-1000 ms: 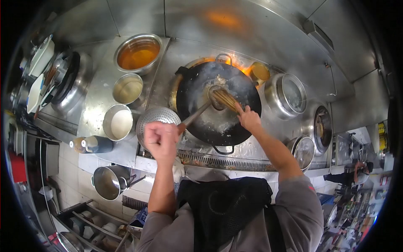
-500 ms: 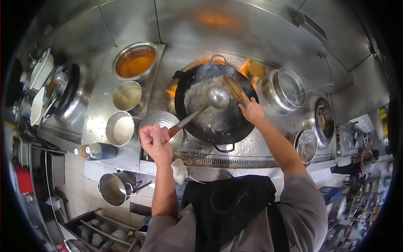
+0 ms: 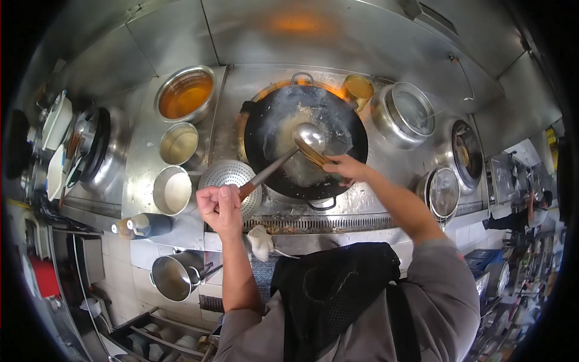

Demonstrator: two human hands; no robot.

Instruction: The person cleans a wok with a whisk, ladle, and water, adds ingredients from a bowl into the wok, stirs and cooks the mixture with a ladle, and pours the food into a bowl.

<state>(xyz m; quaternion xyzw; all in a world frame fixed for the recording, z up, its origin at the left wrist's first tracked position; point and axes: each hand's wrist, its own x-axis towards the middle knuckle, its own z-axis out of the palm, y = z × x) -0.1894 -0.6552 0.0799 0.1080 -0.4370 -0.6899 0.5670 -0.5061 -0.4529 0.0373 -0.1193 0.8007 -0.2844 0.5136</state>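
Work at the wok [image 3: 265,133] appears to be in progress rather than complete, judged from both tools being inside the rim and from the condition of the pan. The wok sits over the burner, with an orange glow along its far edge and haze above its surface; its two loop handles are at the far and near sides. Cloudy liquid and pale loose bits lie across the inside, so the contents are neither emptied out nor wiped away. The left hand [image 3: 222,208] has its fingers curled closed around the wooden end of the ladle [image 3: 309,136], whose bowl is over the middle of the wok. The right hand [image 3: 348,169] has its fingers closed on the near end of the brush [image 3: 312,155], a bundle of thin sticks angled toward the ladle; whether the two tools touch cannot be told. On the bench [image 3: 142,157], the strainer [image 3: 230,173] lies just left of the wok, unheld, beside a row of containers, one with orange liquid [image 3: 188,96]. A white cloth [image 3: 260,242] hangs at the near edge, untouched. How much of the residue is loosened cannot be determined through the haze.
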